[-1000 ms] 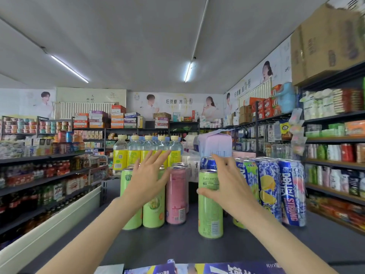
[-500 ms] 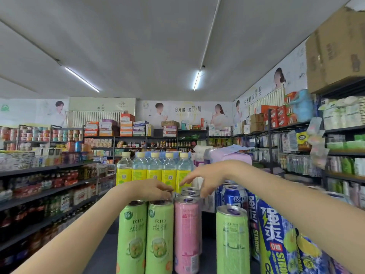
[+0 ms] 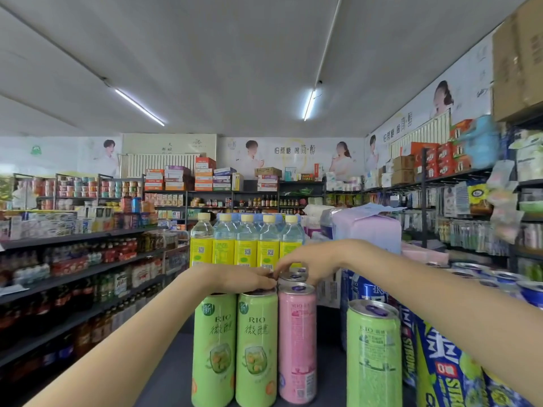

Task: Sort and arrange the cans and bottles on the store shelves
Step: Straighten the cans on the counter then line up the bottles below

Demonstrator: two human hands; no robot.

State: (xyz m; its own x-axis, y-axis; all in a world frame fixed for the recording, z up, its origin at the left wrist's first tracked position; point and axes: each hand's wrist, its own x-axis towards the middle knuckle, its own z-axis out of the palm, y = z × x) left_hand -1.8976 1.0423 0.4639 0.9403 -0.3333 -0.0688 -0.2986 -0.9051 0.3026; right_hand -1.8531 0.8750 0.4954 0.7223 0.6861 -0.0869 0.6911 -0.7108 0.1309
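Nearest the viewer, on a dark, matte shelf top (image 3: 329, 374), stand tall, slim, smooth cylindrical cans with glossy printed wraps. Two green cans (image 3: 235, 348) marked RIO stand side by side, touching, and a pink can (image 3: 297, 345) stands against the right one. A lone green can (image 3: 373, 353) stands apart to the right with a gap between it and the pink one; its silvery metal lid with a purple pull tab shows plainly. Just right of it, toward the shelf top's right edge, are blue-and-yellow cans (image 3: 440, 362) with bold lettering, packed close together.

The left hand (image 3: 235, 278) lies flat, palm down, across the tops of the two green cans, fingers fairly straight and reaching toward the pink can's rim. The right hand (image 3: 308, 261) comes in from the right with fingers curled downward over the lid of a can behind the pink one (image 3: 292, 276); the fingertips seem to touch its rim, though whether they actually pinch it I cannot tell. The two hands nearly meet at their fingertips.

Behind the cans stands a row of clear plastic bottles (image 3: 246, 245) with pale yellow caps and bright yellow labels, shoulder to shoulder. To their right lies a soft lilac plastic-wrapped pack (image 3: 370, 230). Farther off, dark metal racks (image 3: 88, 268) hold bottles and boxes.
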